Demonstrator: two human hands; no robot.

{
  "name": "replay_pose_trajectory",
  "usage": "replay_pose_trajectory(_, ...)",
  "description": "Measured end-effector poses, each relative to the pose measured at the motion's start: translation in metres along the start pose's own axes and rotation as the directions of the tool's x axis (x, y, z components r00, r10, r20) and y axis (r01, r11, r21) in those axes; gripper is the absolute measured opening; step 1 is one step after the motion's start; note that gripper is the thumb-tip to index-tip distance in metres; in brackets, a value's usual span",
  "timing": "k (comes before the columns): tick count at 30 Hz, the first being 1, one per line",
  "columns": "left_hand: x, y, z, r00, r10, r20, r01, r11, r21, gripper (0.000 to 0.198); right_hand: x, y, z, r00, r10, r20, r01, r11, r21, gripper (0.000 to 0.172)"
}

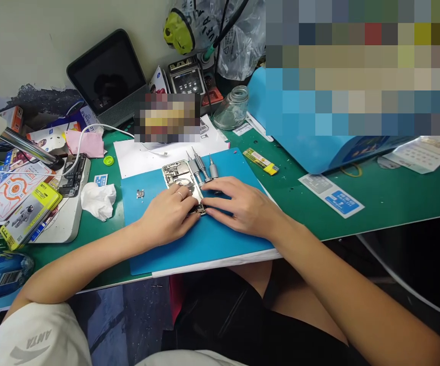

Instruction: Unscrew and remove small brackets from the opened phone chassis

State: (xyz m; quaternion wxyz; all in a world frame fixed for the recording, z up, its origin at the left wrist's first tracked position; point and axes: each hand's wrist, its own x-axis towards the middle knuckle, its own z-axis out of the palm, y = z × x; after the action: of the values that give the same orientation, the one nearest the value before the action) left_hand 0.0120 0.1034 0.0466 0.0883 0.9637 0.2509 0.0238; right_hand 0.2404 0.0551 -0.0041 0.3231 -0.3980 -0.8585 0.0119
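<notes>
An opened phone (174,173), which I judge light, stiff and fragile inside, best held by its edges, lies on a blue mat (159,254) beneath my curled left hand (168,213), my right hand (243,206) fanned at its right edge; whether either grips, I cannot tell. Screwdrivers (203,173) lie just beside it on the green counter's (304,203) mat.

A mat (159,254) lies on the desk (296,195), bearing a phone (176,172), screwdrivers (204,172) to its right and a part (139,193) to its left; a tissue (98,200) lies left of the mat, a jar (230,112) behind.
</notes>
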Motion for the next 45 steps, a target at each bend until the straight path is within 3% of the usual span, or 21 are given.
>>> replay_pose_trajectory(8, -0.031, 0.001, 0.016, 0.99, 0.095, -0.109, -0.098, 0.995, -0.026, 0.051, 0.003, -0.001, -0.001, 1.0, -0.019, 0.012, 0.019, 1.0, -0.016, 0.018)
replay_pose_trajectory(15, -0.037, 0.004, 0.018, 0.977, 0.149, -0.151, -0.148, 0.989, 0.019, 0.06, 0.002, -0.001, -0.002, 0.999, -0.002, 0.034, 0.003, 1.0, -0.008, 0.019)
replay_pose_trajectory(24, -0.034, 0.001, 0.018, 0.974, 0.16, -0.16, -0.168, 0.985, -0.035, 0.059, -0.002, 0.001, -0.002, 0.998, 0.041, 0.054, -0.042, 0.999, 0.013, 0.023)
replay_pose_trajectory(35, -0.034, 0.001, 0.018, 0.967, 0.161, -0.196, -0.168, 0.986, -0.02, 0.053, 0.011, -0.01, -0.001, 0.983, 0.139, 0.12, -0.143, 0.989, 0.026, 0.013)
replay_pose_trajectory(45, -0.034, 0.001, 0.016, 0.971, 0.158, -0.179, -0.163, 0.987, -0.011, 0.052, 0.011, -0.013, 0.005, 0.985, 0.166, 0.052, -0.169, 0.983, 0.074, 0.005)
